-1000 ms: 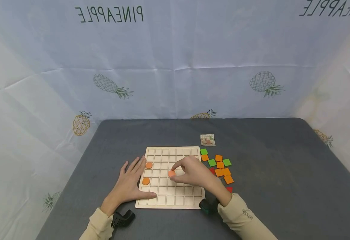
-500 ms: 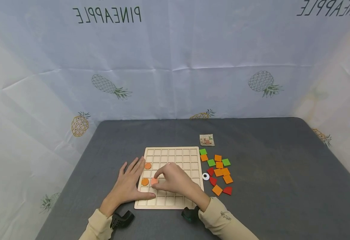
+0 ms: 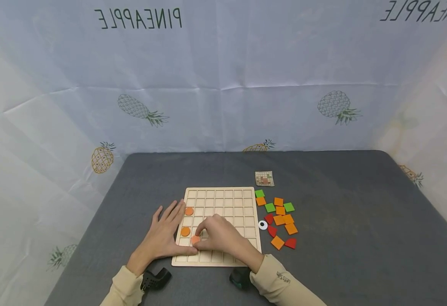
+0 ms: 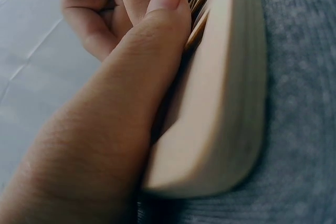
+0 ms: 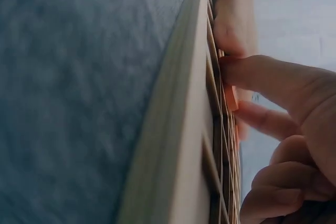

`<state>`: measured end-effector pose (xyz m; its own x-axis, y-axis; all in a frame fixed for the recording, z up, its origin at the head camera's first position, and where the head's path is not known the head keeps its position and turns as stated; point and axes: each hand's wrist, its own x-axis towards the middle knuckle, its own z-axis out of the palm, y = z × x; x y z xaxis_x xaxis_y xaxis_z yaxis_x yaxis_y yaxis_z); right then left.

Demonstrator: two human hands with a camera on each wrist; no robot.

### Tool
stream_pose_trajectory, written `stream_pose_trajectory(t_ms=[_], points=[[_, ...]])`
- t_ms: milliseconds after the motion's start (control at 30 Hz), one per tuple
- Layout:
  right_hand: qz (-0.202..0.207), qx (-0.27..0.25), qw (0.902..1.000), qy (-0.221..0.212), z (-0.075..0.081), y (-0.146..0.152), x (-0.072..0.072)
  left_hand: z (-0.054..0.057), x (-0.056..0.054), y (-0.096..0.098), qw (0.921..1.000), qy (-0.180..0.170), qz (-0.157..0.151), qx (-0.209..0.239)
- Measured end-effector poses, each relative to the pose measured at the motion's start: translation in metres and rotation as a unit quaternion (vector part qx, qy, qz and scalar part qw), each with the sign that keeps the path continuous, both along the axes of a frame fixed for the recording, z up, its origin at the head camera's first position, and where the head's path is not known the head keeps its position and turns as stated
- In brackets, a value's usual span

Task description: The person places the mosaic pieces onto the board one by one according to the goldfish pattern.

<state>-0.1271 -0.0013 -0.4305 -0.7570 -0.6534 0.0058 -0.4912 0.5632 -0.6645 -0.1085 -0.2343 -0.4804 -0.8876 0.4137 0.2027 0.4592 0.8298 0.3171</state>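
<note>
A pale wooden grid board [image 3: 232,208] lies on the table. My left hand [image 3: 163,236] rests along its left edge with fingers spread straight and thumb over the front left squares. In the left wrist view, that thumb [image 4: 165,30] lies against the raised rim. Between thumb and index finger, my right hand [image 3: 221,236] pinches a light orange disc [image 3: 195,239] low over the board's left side. The same disc [image 5: 231,98] shows edge-on in the right wrist view, close to the grid. Two orange discs, one farther back [image 3: 189,211] and one nearer [image 3: 185,231], sit in left-hand squares.
Right of the board lie several loose pieces: orange squares [image 3: 291,228], green squares [image 3: 288,206], red pieces [image 3: 290,243] and a white ring-like disc with a dark centre [image 3: 263,225]. A small printed pattern card [image 3: 264,179] lies behind them.
My right hand has carried the light orange disc left and toward the front of the board, uncovering the white disc and red pieces. The left hand has stayed in place.
</note>
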Motion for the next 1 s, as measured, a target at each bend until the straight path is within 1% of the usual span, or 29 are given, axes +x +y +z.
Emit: stream_pose_trajectory(t_ms=[133, 400, 667, 1000], points=[[0.001, 0.003, 1.0, -0.001, -0.0011, -0.0001, 0.0002, -0.0004, -0.0007, -0.0001, 1.0, 0.001, 0.0, -0.001], [0.013, 0.004, 0.9998, -0.015, -0.0005, 0.0033, -0.0007, -0.0003, -0.0009, 0.0, 0.9999, -0.012, 0.0, 0.006], [0.015, 0.015, 0.9998, -0.004, -0.0016, 0.0042, -0.0015, 0.0006, -0.0006, 0.0002, 0.9999, -0.012, 0.0, 0.008], [0.008, 0.024, 0.9997, -0.004, -0.0008, 0.0034, -0.0003, -0.0004, -0.0011, -0.0006, 1.0, -0.008, 0.0, 0.003]])
